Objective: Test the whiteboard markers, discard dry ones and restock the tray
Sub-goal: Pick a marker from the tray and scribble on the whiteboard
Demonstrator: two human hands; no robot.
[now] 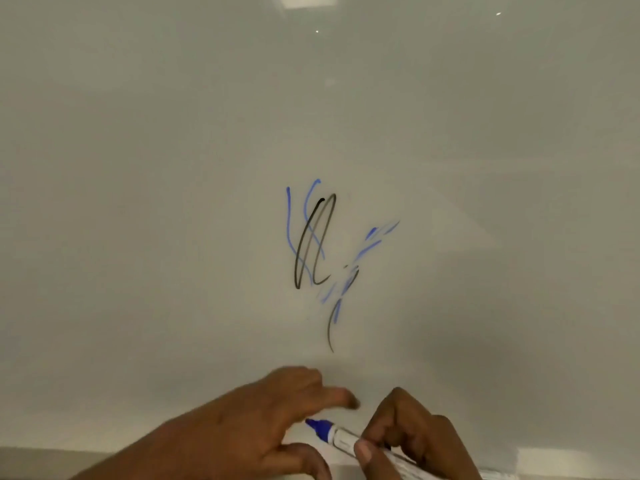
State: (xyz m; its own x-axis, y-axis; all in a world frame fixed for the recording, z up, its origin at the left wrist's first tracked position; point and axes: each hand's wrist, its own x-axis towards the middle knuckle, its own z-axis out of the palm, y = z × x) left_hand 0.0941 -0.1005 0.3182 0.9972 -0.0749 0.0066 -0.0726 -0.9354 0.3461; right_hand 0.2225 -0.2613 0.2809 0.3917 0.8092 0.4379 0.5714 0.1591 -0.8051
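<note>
A whiteboard (173, 202) fills the view, with blue and black test scribbles (318, 244) near its middle. Low in the frame my right hand (412, 434) grips an uncapped blue marker (332, 433) by its white barrel, its blue tip pointing left toward my left hand. My left hand (263, 417) lies just left of the tip, fingers spread and relaxed against the board, holding nothing that I can see. No cap is visible.
The whiteboard's lower edge and a narrow ledge (52, 459) run along the bottom of the frame, partly hidden by my hands. Ceiling light reflections (304, 1) show at the top of the board.
</note>
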